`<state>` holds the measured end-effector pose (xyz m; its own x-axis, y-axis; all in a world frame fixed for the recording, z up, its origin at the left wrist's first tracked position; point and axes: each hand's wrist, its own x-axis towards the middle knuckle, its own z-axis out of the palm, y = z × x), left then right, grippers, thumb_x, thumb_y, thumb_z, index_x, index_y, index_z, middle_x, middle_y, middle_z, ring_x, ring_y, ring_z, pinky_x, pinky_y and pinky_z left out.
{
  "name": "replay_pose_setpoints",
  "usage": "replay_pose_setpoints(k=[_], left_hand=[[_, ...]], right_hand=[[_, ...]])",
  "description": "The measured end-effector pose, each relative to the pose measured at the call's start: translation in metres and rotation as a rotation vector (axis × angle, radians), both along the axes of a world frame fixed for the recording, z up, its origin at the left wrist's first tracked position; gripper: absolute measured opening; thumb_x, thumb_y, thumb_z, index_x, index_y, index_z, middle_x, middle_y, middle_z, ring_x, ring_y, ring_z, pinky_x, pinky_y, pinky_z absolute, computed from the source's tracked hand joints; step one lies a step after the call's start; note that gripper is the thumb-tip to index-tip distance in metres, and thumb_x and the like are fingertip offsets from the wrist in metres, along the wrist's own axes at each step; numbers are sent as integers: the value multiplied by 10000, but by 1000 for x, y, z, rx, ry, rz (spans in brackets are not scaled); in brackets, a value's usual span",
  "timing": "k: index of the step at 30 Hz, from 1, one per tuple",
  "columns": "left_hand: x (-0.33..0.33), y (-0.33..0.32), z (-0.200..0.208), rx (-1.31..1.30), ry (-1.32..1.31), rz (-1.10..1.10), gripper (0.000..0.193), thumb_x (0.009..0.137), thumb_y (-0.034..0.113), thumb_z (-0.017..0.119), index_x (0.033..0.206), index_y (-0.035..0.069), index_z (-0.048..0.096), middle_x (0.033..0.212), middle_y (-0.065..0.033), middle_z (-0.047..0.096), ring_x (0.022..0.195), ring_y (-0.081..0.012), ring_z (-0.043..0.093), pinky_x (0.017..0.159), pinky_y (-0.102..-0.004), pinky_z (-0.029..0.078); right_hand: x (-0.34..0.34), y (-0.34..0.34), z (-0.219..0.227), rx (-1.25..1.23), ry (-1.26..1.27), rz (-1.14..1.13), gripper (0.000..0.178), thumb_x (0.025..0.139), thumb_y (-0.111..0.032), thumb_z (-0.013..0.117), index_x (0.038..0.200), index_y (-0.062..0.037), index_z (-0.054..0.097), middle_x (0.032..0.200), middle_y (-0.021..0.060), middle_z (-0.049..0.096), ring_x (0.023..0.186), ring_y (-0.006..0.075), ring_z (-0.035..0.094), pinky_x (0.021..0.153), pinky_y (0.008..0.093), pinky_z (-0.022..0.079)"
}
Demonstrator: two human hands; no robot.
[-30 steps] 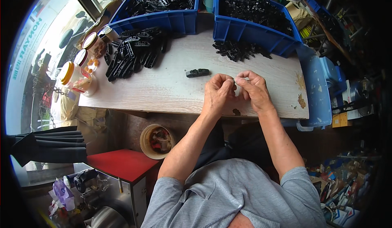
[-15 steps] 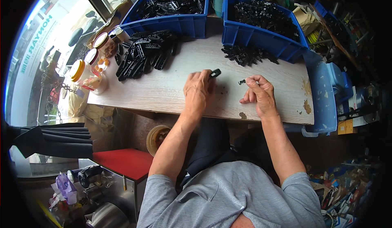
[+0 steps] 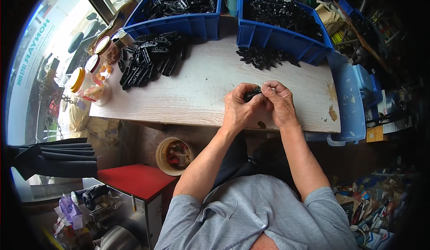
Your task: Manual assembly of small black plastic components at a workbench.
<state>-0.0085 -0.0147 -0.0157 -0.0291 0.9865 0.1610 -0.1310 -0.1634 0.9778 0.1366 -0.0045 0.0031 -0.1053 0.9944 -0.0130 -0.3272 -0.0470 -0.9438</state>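
Component in black [image 3: 251, 94] is held above the table's [image 3: 188, 86] near side by the left hand [image 3: 238, 107], fingers and thumb curled. Beside it the right hand [image 3: 282, 105] is angled inward, fingers bent; its grip cannot be told. Blue bins [image 3: 174, 28] are set far off.

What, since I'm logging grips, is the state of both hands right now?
Left hand: closed, holding a black piece.
Right hand: curled close by the black piece; whether it grips anything cannot be told.
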Motion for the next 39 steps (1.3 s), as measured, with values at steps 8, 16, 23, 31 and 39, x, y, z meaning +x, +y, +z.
replay_pose_setpoints(k=[8, 16, 23, 31, 39], left_hand=[[-6, 0, 8, -130, -34, -47, 236, 863, 122, 759, 1018, -30, 668, 801, -40, 676, 694, -69, 616, 632, -213, 505], [-13, 0, 21, -186, -50, -94, 293, 850, 181, 747, 1000, -57, 665, 782, -52, 669, 681, -79, 603, 631, -218, 499], [-11, 1, 23, -270, -254, -53, 220, 893, 155, 679, 941, -59, 659, 747, -53, 653, 600, -82, 594, 559, -215, 497], [-16, -1, 25, -340, -342, -41, 141, 890, 88, 667, 940, -44, 663, 764, -73, 662, 600, -90, 598, 550, -206, 500], [-17, -3, 22, -311, -449, -108, 101, 876, 55, 666, 920, -35, 659, 793, -82, 671, 616, -110, 608, 580, -226, 513]], right_hand=[[2, 2, 6, -37, -63, 52, 140, 866, -201, 774, 933, -96, 709, 726, -64, 600, 581, 11, 457, 522, 162, 341], [5, 7, 5, -85, -72, 105, 148, 875, -205, 760, 955, -98, 697, 772, -42, 635, 578, 25, 487, 534, 168, 374], [3, 7, 6, -101, -99, 101, 123, 890, -183, 740, 950, -106, 664, 770, -33, 619, 563, 38, 516, 523, 184, 387], [-10, 5, 24, -119, -244, 46, 253, 861, -301, 746, 842, -81, 623, 617, -36, 531, 485, 56, 441, 462, 208, 342], [-13, 3, 8, -55, -307, 11, 292, 875, -289, 689, 706, -82, 571, 556, -27, 456, 410, 75, 407, 365, 257, 398]])
